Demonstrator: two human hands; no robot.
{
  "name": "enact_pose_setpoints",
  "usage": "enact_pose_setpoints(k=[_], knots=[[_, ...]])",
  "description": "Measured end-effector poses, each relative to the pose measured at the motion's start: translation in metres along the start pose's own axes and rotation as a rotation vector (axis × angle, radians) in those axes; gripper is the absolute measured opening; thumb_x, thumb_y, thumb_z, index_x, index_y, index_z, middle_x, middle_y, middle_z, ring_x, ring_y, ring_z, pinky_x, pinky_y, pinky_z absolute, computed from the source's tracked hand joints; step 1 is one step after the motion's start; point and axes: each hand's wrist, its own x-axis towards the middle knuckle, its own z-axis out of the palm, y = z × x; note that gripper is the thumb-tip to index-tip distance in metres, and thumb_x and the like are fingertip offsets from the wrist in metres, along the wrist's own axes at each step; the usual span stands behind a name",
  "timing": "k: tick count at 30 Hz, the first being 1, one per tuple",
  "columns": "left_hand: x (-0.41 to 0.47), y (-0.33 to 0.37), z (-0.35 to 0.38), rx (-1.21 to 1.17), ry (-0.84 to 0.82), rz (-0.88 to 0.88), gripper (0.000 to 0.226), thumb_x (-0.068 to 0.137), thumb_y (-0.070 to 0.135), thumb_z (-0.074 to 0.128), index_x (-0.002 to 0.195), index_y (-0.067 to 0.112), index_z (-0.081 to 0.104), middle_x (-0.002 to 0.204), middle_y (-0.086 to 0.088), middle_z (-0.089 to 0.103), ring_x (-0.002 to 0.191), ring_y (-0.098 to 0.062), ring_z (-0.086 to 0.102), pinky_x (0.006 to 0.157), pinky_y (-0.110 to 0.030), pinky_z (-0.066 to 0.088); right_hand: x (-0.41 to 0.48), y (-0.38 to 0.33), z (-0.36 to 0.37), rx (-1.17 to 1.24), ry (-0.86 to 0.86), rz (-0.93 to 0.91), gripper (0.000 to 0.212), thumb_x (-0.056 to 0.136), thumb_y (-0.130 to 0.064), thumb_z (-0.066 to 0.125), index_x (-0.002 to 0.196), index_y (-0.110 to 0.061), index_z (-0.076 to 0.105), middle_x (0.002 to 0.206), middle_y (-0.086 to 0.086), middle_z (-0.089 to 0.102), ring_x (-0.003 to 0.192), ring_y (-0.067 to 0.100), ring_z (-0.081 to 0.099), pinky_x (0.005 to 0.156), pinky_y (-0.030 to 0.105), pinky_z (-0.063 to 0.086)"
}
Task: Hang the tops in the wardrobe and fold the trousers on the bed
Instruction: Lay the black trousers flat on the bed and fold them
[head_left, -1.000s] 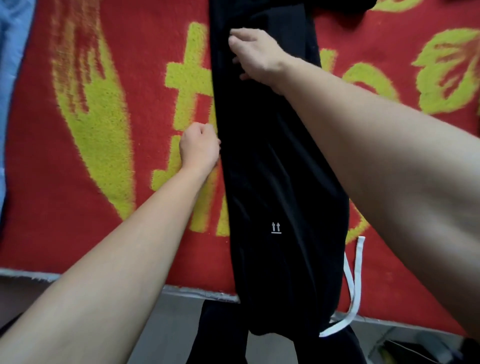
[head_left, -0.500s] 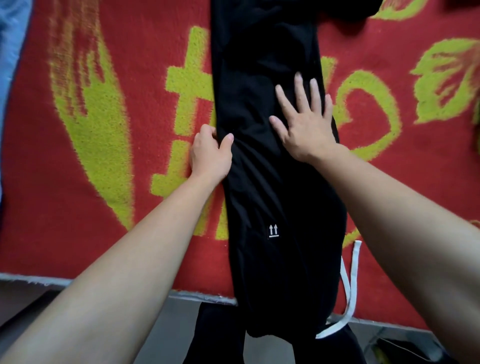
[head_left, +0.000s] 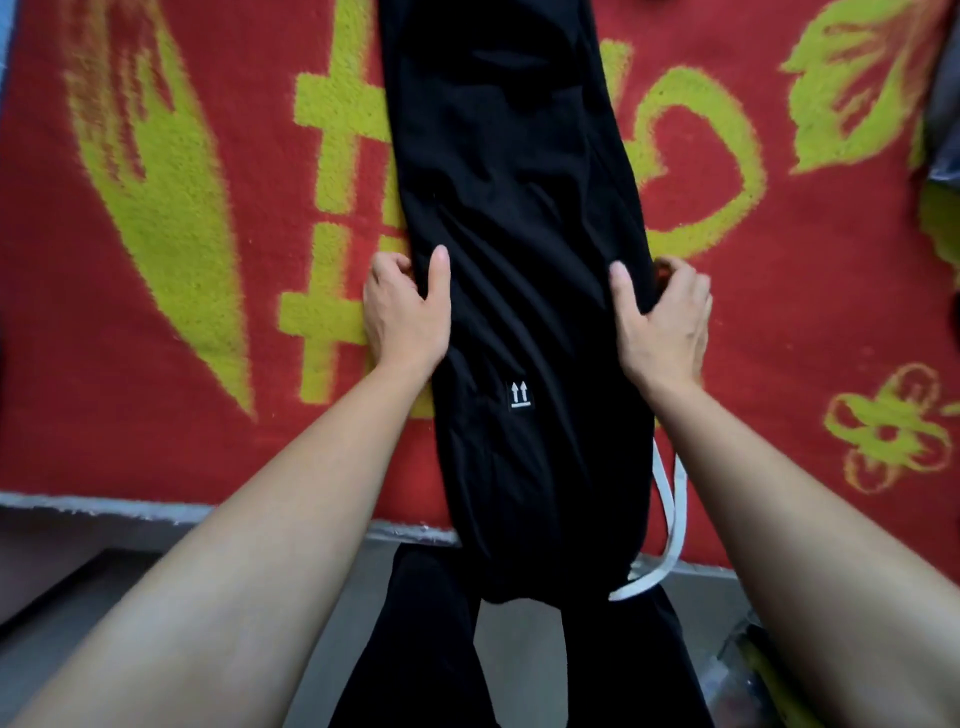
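A red blanket (head_left: 156, 441) with yellow-green patterns is covering the bed (head_left: 104, 505), filling most of the view from left to right, and its pale near edge is running across the lower part. The black trousers (head_left: 519, 208) are lying lengthwise down the middle of the blanket as one long narrow strip, stretching from the far side towards the near side. Their near end is hanging over the bed's edge.

Both bare forearms are reaching in from the near corners. The left hand (head_left: 405, 317) is gripping the left edge of the trousers about midway along, with its thumb lying on top of the cloth and its fingers curling round under the edge. The right hand (head_left: 665, 322) is gripping the right edge directly opposite in the same way, thumb on top and fingers tucked round the side.

A white drawstring (head_left: 672, 499) is trailing out from the right side of the trousers near the waist end and looping down over the bed edge. A small label (head_left: 519, 393) with two white arrows is showing on the cloth, just nearer than the hands and between them.
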Motion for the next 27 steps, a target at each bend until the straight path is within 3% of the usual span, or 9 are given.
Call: enact_pose_setpoints(k=[4, 10, 14, 16, 19, 21, 23, 25, 27], knots=[[-0.075, -0.028, 0.015, 0.12, -0.047, -0.053, 0.056, 0.095, 0.057, 0.044, 0.114, 0.004, 0.05, 0.113, -0.017, 0.059, 0.108, -0.035, 0.053, 0.091, -0.043, 0.039, -0.063, 0.059, -0.004, -0.053, -0.135, 0.071, 0.062, 0.092, -0.071, 0.04, 0.12, -0.017, 0.053, 0.117, 0.007, 0.059, 0.113, 0.029, 0.054, 0.092, 0.042, 0.043], [-0.181, -0.071, 0.022, 0.221, -0.104, -0.089, 0.052, 0.091, 0.065, 0.043, 0.086, 0.013, 0.039, 0.081, -0.006, 0.053, 0.086, -0.033, 0.053, 0.074, -0.041, 0.039, -0.133, 0.137, -0.015, -0.232, -0.229, -0.014, 0.054, 0.095, -0.065, 0.044, 0.112, -0.016, 0.057, 0.104, 0.007, 0.06, 0.101, 0.032, 0.055, 0.091, 0.047, 0.04], [-0.218, -0.088, 0.028, 0.16, -0.115, -0.223, 0.059, 0.087, 0.071, 0.046, 0.085, 0.012, 0.038, 0.076, -0.004, 0.054, 0.08, -0.033, 0.055, 0.071, -0.041, 0.043, -0.152, 0.167, -0.024, -0.202, -0.323, -0.078, 0.056, 0.091, -0.071, 0.044, 0.111, -0.02, 0.055, 0.102, 0.002, 0.064, 0.099, 0.03, 0.061, 0.088, 0.047, 0.047], [-0.24, -0.098, 0.031, 0.085, -0.166, -0.312, 0.062, 0.084, 0.073, 0.048, 0.092, 0.012, 0.041, 0.084, -0.004, 0.057, 0.09, -0.034, 0.057, 0.078, -0.042, 0.045, -0.159, 0.181, -0.029, -0.186, -0.378, -0.105, 0.057, 0.089, -0.075, 0.042, 0.11, -0.024, 0.052, 0.1, 0.0, 0.067, 0.097, 0.028, 0.064, 0.083, 0.043, 0.049], [-0.276, -0.117, 0.034, 0.001, -0.31, -0.428, 0.072, 0.081, 0.071, 0.058, 0.118, 0.009, 0.048, 0.121, -0.009, 0.06, 0.117, -0.031, 0.053, 0.099, -0.044, 0.044, -0.173, 0.204, -0.039, -0.229, -0.433, -0.143, 0.057, 0.089, -0.076, 0.042, 0.111, -0.024, 0.051, 0.1, 0.0, 0.068, 0.096, 0.027, 0.064, 0.078, 0.04, 0.048], [-0.296, -0.128, 0.034, -0.038, -0.333, -0.459, 0.068, 0.082, 0.058, 0.066, 0.128, 0.012, 0.048, 0.13, -0.007, 0.059, 0.122, -0.028, 0.053, 0.103, -0.043, 0.044, -0.186, 0.22, -0.046, -0.292, -0.372, -0.246, 0.056, 0.09, -0.068, 0.048, 0.115, -0.018, 0.056, 0.105, 0.006, 0.065, 0.102, 0.029, 0.06, 0.086, 0.043, 0.045], [-0.309, -0.132, 0.035, -0.061, -0.3, -0.461, 0.052, 0.085, 0.046, 0.068, 0.12, 0.012, 0.05, 0.122, -0.005, 0.061, 0.116, -0.028, 0.056, 0.096, -0.038, 0.046, -0.202, 0.233, -0.05, -0.317, -0.239, -0.291, 0.058, 0.09, -0.059, 0.059, 0.124, -0.013, 0.056, 0.12, 0.013, 0.057, 0.115, 0.032, 0.051, 0.096, 0.047, 0.038], [-0.317, -0.132, 0.038, -0.072, -0.246, -0.47, 0.044, 0.087, 0.042, 0.068, 0.114, 0.011, 0.052, 0.115, -0.006, 0.061, 0.112, -0.028, 0.057, 0.091, -0.035, 0.045, -0.218, 0.24, -0.051, -0.257, -0.115, -0.18, 0.064, 0.086, -0.058, 0.063, 0.128, -0.011, 0.052, 0.13, 0.015, 0.049, 0.121, 0.034, 0.045, 0.102, 0.048, 0.034], [-0.32, -0.132, 0.042, -0.102, -0.223, -0.476, 0.044, 0.087, 0.042, 0.068, 0.113, 0.009, 0.054, 0.115, -0.008, 0.061, 0.111, -0.029, 0.057, 0.096, -0.039, 0.047, -0.228, 0.242, -0.048, -0.138, -0.104, 0.076, 0.071, 0.082, -0.067, 0.061, 0.123, -0.012, 0.046, 0.127, 0.014, 0.048, 0.119, 0.035, 0.048, 0.099, 0.047, 0.038]])
